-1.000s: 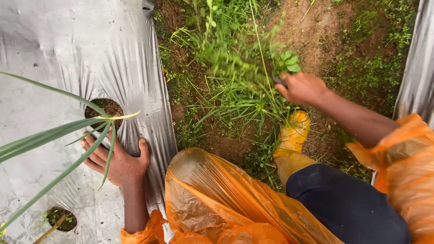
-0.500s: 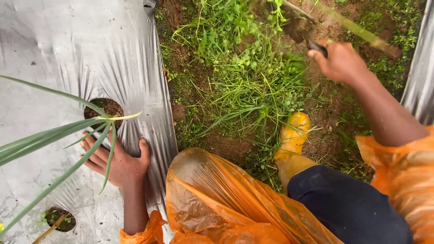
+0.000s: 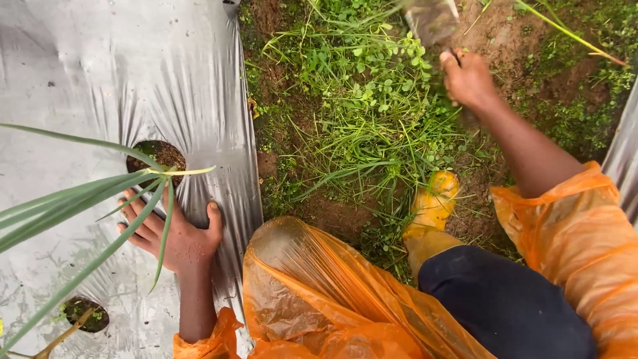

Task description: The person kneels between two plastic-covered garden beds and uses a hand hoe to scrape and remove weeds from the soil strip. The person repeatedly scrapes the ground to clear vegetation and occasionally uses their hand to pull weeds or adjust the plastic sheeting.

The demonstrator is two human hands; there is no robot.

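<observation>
While the left hand point(image 3: 174, 238) lies flat, fingers spread, on the silver plastic mulch point(image 3: 86, 73) just beside a planting hole point(image 3: 158, 154), the right hand point(image 3: 467, 78) is clenched around the dark handle of a flat-bladed tool point(image 3: 430, 20). Blade extends up and away from the fist, long axis roughly in line with the forearm, raised over the weedy grass strip point(image 3: 362, 113). Grass lies below and to the left of the grip; right hand far nearer to it; yellow boot point(image 3: 433, 203) stands at its near edge

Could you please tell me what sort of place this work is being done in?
Most likely an outdoor crop field: silver plastic mulch covers a bed with planting holes, and a weedy soil furrow runs beside it. The right hand holds a blade.
</observation>
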